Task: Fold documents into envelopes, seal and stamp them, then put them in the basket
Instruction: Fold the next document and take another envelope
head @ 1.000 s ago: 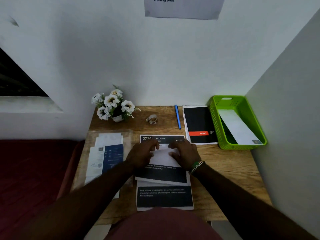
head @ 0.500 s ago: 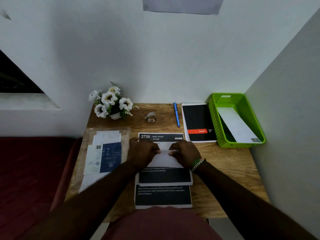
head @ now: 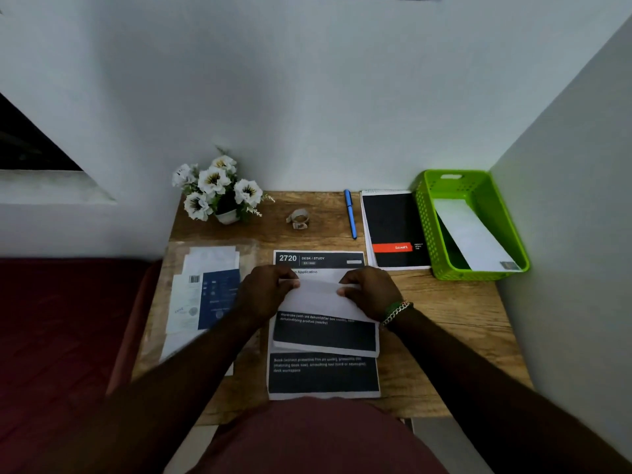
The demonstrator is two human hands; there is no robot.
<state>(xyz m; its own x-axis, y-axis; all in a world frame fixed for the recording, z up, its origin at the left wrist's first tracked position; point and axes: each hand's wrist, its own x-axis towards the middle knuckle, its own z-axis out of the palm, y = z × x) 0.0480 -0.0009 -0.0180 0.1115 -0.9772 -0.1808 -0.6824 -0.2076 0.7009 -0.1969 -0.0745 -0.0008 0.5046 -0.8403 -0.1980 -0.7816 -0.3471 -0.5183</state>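
Observation:
A stack of printed documents with black panels lies at the middle of the wooden desk. The top sheet is folded over, white back upward. My left hand pinches its left end and my right hand pinches its right end, both with fingers curled on the fold. A green basket stands at the back right with a white envelope leaning inside. A clear packet of envelopes lies at the left.
A pot of white flowers stands at the back left. A small tape roll, a blue pen and a black notebook lie along the back. Walls close in behind and on the right. A red surface lies left of the desk.
The folded flap has been drawn a little toward me and both hands now pinch its ends; more of the page heading shows above them.

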